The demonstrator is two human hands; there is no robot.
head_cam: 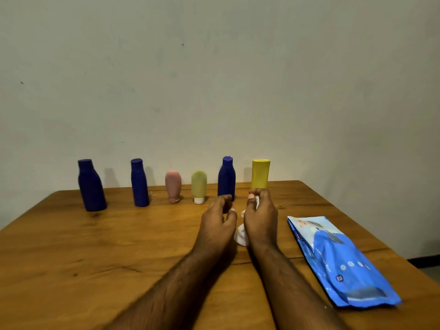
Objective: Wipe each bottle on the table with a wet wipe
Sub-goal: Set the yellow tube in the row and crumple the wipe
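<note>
Both hands up: right hand (260,214) pinches wet wipe (242,235), mostly hidden; left hand (217,220) loosely curled, empty.

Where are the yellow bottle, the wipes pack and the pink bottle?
yellow bottle (260,173): head view, middle of body.
wipes pack (338,260): head view, middle of front.
pink bottle (173,184): head view, middle of body.

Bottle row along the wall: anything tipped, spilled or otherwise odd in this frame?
Nothing spilled or knocked over. All six stand upright; the pink bottle and green bottle rest cap-down, seemingly by design. The right hand pinches a wet wipe; the wipes pack lies flat on the table.
</note>
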